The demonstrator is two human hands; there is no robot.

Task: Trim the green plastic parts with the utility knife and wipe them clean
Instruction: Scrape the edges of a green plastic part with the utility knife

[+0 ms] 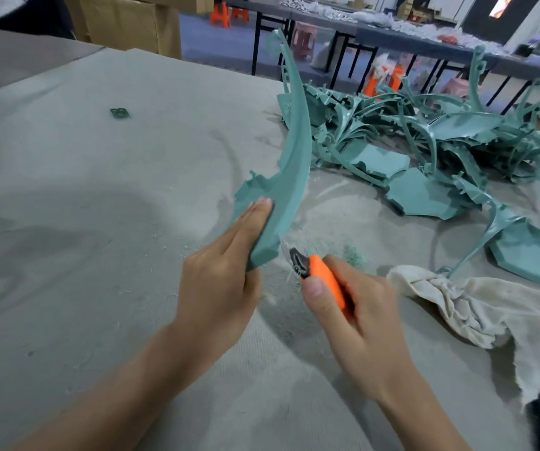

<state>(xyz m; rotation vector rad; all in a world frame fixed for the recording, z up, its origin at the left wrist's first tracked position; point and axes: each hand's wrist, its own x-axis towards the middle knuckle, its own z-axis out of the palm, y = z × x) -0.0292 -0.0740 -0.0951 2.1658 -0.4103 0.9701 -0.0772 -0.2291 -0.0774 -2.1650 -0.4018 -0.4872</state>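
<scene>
Right hand (pixel 353 314): fingers wrapped round orange utility knife (pixel 325 276), blade at lower edge of curved green part (pixel 296 157). Left hand (pixel 226 271): flat fingers holding that part upright above table (pixel 99 196). Pile of green parts (pixel 424 141), rag (pixel 476 307) at right.

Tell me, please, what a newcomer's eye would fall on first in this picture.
The long, curved green part stands out at centre, held up by the left hand, with the blade of the orange knife in the right hand at its lower edge. Behind it to the right is a tangled pile of more green parts. A pale rag lies just right of the right hand.
</scene>
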